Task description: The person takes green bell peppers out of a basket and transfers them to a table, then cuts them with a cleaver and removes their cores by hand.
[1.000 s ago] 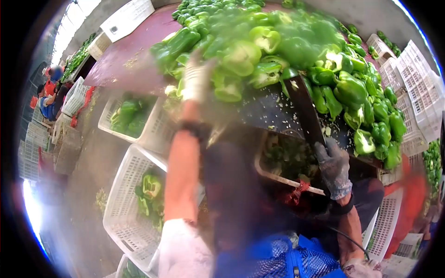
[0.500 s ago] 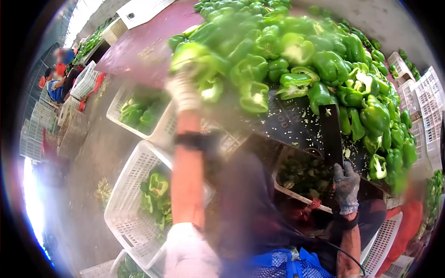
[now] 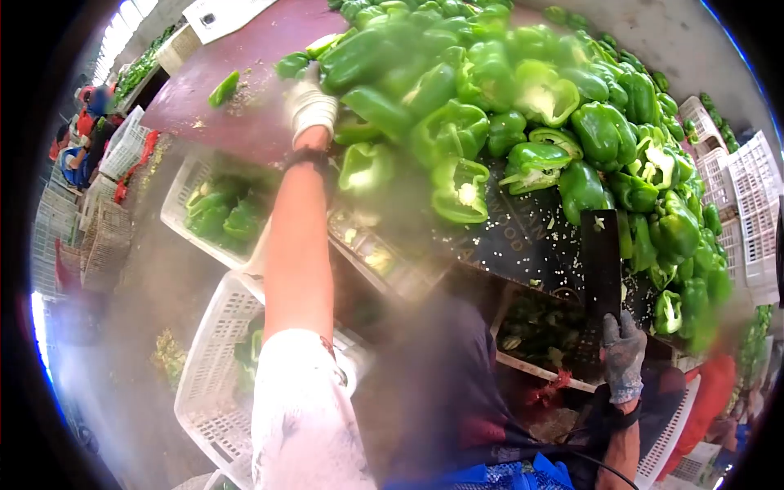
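Observation:
My left hand (image 3: 312, 106), in a whitish glove, reaches to the left edge of a heap of green bell peppers (image 3: 603, 135). Its fingertips are blurred and partly hidden beside the peppers, so I cannot tell if they grip one. In my right hand (image 3: 623, 356), in a grey glove, is a knife (image 3: 601, 265) with a broad, dark, square-ended blade pointing away from me. Under the blade is a dark board (image 3: 523, 237) sprinkled with pale seeds. Cut-open peppers (image 3: 461, 189) with pale cores lie at the heap's near side.
A pepper piece (image 3: 224, 88) lies on the reddish tabletop (image 3: 184, 106). White crates (image 3: 200, 367) holding peppers stand on the floor at left. Below the board is a bin (image 3: 506, 359) of dark green scraps. More crates (image 3: 755, 175) stand at right. People (image 3: 77, 159) sit far left.
My left hand has moved forward, from blurred motion over the near peppers to the heap's left edge. A pepper piece now shows on the tabletop at left. My right hand still holds the knife.

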Demonstrator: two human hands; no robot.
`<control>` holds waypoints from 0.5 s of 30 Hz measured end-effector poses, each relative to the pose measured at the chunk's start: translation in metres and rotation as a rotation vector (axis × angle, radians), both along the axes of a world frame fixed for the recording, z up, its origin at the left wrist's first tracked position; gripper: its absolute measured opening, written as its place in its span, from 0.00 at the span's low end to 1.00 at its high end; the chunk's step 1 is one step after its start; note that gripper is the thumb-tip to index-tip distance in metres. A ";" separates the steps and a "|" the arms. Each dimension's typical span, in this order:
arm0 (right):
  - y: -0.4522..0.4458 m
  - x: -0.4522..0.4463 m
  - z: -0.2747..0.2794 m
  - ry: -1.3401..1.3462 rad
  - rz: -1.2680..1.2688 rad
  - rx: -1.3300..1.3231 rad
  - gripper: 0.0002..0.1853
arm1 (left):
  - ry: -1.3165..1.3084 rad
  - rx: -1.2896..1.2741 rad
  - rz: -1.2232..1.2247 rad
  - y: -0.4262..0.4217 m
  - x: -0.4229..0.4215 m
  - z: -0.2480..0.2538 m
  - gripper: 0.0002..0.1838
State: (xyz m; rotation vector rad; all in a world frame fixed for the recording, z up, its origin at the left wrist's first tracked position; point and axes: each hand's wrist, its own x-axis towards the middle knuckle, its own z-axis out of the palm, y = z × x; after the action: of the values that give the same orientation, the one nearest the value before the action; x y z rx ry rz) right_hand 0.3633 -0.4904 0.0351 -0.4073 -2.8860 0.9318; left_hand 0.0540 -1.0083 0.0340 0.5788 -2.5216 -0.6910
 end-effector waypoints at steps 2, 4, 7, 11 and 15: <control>0.004 0.000 -0.003 0.058 -0.033 -0.024 0.07 | 0.171 0.072 0.052 0.011 0.013 -0.007 0.35; 0.007 -0.004 -0.013 0.039 -0.095 -0.192 0.09 | 0.427 0.182 0.086 -0.010 0.022 -0.013 0.34; -0.001 -0.005 0.003 -0.044 -0.090 -0.320 0.11 | 0.680 0.960 0.205 -0.046 0.045 -0.023 0.34; 0.012 -0.006 -0.005 -0.078 -0.091 -0.293 0.11 | 1.016 1.122 0.158 -0.079 0.078 -0.006 0.31; 0.017 -0.005 -0.011 -0.097 -0.074 -0.265 0.13 | 0.438 0.040 0.252 -0.034 0.096 0.009 0.28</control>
State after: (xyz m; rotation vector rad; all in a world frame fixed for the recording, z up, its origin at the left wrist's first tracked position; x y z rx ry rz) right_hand 0.3585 -0.4735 0.0244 -0.5896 -2.8138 1.3216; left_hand 0.1499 -1.0426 0.0429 0.6629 -1.9954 -0.6880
